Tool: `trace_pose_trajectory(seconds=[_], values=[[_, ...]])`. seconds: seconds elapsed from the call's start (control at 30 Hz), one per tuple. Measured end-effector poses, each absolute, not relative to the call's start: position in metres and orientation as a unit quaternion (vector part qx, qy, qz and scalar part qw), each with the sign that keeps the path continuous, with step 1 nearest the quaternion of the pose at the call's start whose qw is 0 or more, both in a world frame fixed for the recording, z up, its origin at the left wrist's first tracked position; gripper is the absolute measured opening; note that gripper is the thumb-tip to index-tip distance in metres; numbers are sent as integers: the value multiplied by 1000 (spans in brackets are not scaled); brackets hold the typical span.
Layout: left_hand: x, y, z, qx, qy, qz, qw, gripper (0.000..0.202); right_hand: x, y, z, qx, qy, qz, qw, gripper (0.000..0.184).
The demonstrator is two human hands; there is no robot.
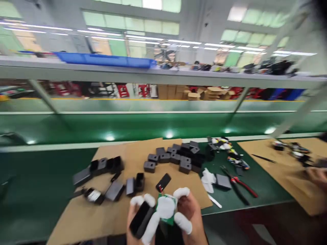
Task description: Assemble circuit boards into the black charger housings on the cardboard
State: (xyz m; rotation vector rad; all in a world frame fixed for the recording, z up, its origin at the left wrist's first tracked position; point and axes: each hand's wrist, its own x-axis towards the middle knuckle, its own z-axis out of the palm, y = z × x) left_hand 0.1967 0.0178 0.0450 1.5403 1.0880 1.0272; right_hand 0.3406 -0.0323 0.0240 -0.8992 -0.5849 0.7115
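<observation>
My left hand wears white finger cots and grips a black open-topped plastic box, tilted. Between the two hands is a green circuit board with a round white pad on its face. My right hand, also in finger cots, has its fingers around the board's right edge. The left thumb reaches the board's left side. Just beyond the board is a flat black piece; a short red wire shows between them. Blur hides the exact finger contacts.
Brown cardboard covers part of the green bench. Several black boxes are grouped at its back, more at left. To the right lie red-handled pliers, a grey block and white scraps. Another person's hand is far right.
</observation>
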Motion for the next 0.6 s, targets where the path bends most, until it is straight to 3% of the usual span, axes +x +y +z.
trace_pose_trajectory(seconds=[0.13, 0.2, 0.33, 0.47, 0.6], values=[[196, 6, 47, 493, 361, 489, 623, 51, 338, -47, 27, -406, -263, 482, 731, 67], [198, 3, 56, 464, 327, 466, 679, 52, 339, -50, 29, -389, -271, 523, 708, 73], [190, 4, 65, 469, 288, 472, 688, 49, 338, -49, 37, -341, -295, 571, 686, 76], [176, 4, 56, 575, 306, 489, 580, 37, 338, -50, 50, -433, -331, 464, 699, 68], [165, 0, 48, 652, 317, 450, 521, 40, 341, -58, 62, -569, -357, 321, 668, 58]])
